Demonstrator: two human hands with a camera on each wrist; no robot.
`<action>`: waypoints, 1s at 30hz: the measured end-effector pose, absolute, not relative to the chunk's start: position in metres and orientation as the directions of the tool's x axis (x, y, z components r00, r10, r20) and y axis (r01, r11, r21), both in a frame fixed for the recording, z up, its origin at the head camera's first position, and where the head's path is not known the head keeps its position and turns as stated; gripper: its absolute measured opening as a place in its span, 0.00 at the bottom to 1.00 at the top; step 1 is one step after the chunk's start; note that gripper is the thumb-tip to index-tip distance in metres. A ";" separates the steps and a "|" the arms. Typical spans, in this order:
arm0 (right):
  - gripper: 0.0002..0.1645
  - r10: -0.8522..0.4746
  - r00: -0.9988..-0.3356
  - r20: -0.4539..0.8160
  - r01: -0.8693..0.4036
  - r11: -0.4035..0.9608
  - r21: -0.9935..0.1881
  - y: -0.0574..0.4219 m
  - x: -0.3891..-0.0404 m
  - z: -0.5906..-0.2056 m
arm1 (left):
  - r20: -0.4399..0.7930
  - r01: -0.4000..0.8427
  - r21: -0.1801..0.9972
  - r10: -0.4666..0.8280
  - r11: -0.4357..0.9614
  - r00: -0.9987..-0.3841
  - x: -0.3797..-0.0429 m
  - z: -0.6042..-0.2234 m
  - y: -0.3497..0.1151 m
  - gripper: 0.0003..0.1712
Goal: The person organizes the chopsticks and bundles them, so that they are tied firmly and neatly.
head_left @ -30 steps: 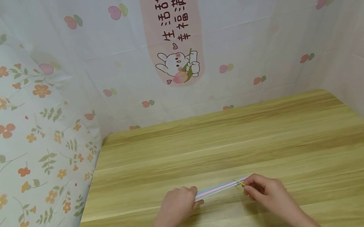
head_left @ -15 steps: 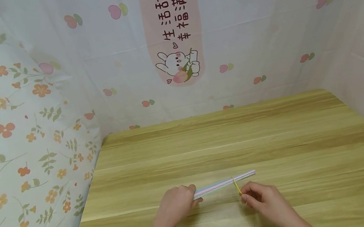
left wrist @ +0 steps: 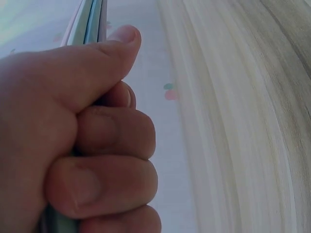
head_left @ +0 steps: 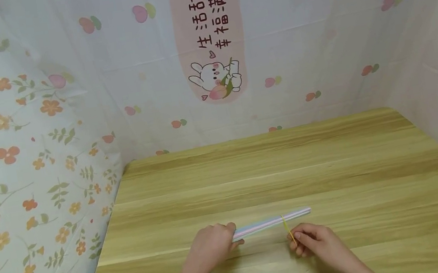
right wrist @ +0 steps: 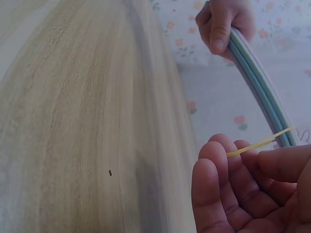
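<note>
My left hand [head_left: 214, 244] grips a bundle of long, thin pastel sticks [head_left: 260, 225] in blue, pink, white and pale green. The bundle points right and slightly away, above the table. In the left wrist view the fingers [left wrist: 112, 184] are curled round the sticks [left wrist: 90, 22], with the thumb along them. A yellow rubber band [head_left: 286, 225] loops round the bundle towards its far end. My right hand [head_left: 316, 241] holds the band's other end, pulled taut towards me and off the sticks. In the right wrist view the rubber band [right wrist: 260, 144] stretches from the fingers to the sticks [right wrist: 260, 82].
Beneath both hands is a wood-grain table [head_left: 267, 167]. A printed curtain [head_left: 140, 82] hangs behind it, and a flowered one [head_left: 36, 186] borders the left side. A small dark speck [right wrist: 110, 173] lies on the table in the right wrist view.
My right hand has come away from the sticks' end and moved towards me, drawing the rubber band out longer. The end of the bundle now shows. The left hand has hardly moved.
</note>
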State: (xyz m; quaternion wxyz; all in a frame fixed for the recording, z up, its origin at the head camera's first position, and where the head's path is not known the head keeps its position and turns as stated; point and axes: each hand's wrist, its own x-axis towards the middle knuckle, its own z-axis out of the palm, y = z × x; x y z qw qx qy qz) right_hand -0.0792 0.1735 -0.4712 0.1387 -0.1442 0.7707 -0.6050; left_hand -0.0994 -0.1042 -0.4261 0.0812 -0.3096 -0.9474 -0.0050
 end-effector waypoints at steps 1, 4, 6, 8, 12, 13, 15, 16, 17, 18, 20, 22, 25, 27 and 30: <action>0.17 -0.386 -0.921 -0.047 -0.042 0.217 -0.975 0.174 -0.080 -0.472 | 0.157 0.590 -0.042 0.589 0.806 -0.793 -0.099 -0.425 -0.104 0.22; 0.18 -0.383 -0.922 -0.060 -0.020 0.202 -0.979 0.176 -0.082 -0.474 | 0.162 0.599 -0.032 0.595 0.800 -0.787 -0.097 -0.422 -0.104 0.22; 0.18 -0.381 -0.921 -0.079 0.002 0.198 -0.980 0.176 -0.083 -0.473 | 0.160 0.604 -0.027 0.599 0.797 -0.784 -0.095 -0.421 -0.105 0.22; 0.18 -0.374 -0.922 -0.098 0.024 0.198 -0.980 0.176 -0.084 -0.473 | 0.158 0.607 -0.020 0.602 0.795 -0.783 -0.095 -0.421 -0.105 0.22; 0.17 -0.348 -0.928 -0.133 0.059 0.216 -0.975 0.176 -0.086 -0.472 | 0.158 0.610 -0.022 0.606 0.792 -0.780 -0.094 -0.419 -0.105 0.22; 0.17 -0.337 -0.931 -0.142 0.066 0.228 -0.971 0.176 -0.086 -0.472 | 0.158 0.611 -0.023 0.606 0.791 -0.779 -0.094 -0.419 -0.105 0.22; 0.16 -0.312 -0.937 -0.158 0.071 0.274 -0.959 0.176 -0.085 -0.472 | 0.156 0.614 -0.022 0.610 0.789 -0.777 -0.093 -0.419 -0.105 0.22; 0.15 -0.303 -0.939 -0.163 0.068 0.302 -0.951 0.176 -0.085 -0.472 | 0.153 0.615 -0.021 0.610 0.788 -0.777 -0.093 -0.419 -0.105 0.22; 0.13 -0.298 -0.940 -0.168 0.065 0.329 -0.942 0.176 -0.084 -0.472 | 0.149 0.616 -0.017 0.611 0.788 -0.778 -0.093 -0.419 -0.105 0.22; 0.12 -0.295 -0.941 -0.168 0.054 0.360 -0.931 0.176 -0.083 -0.472 | 0.144 0.616 -0.012 0.611 0.788 -0.778 -0.093 -0.419 -0.105 0.22; 0.10 -0.302 -0.941 -0.153 0.018 0.407 -0.913 0.174 -0.080 -0.471 | 0.133 0.615 0.002 0.609 0.789 -0.782 -0.094 -0.419 -0.105 0.21; 0.08 -0.326 -0.940 -0.104 -0.050 0.432 -0.901 0.173 -0.077 -0.469 | 0.122 0.610 0.020 0.603 0.792 -0.788 -0.095 -0.420 -0.105 0.21; 0.07 -0.377 -0.926 0.010 -0.181 0.421 -0.889 0.170 -0.071 -0.466 | 0.107 0.599 0.039 0.592 0.800 -0.799 -0.096 -0.422 -0.106 0.21; 0.06 -0.424 -0.900 0.098 -0.273 0.375 -0.886 0.169 -0.068 -0.465 | 0.099 0.591 0.043 0.585 0.806 -0.805 -0.097 -0.423 -0.107 0.21; 0.09 -0.483 -0.848 0.220 -0.384 0.273 -0.882 0.167 -0.065 -0.465 | 0.092 0.585 0.045 0.580 0.810 -0.810 -0.099 -0.425 -0.108 0.21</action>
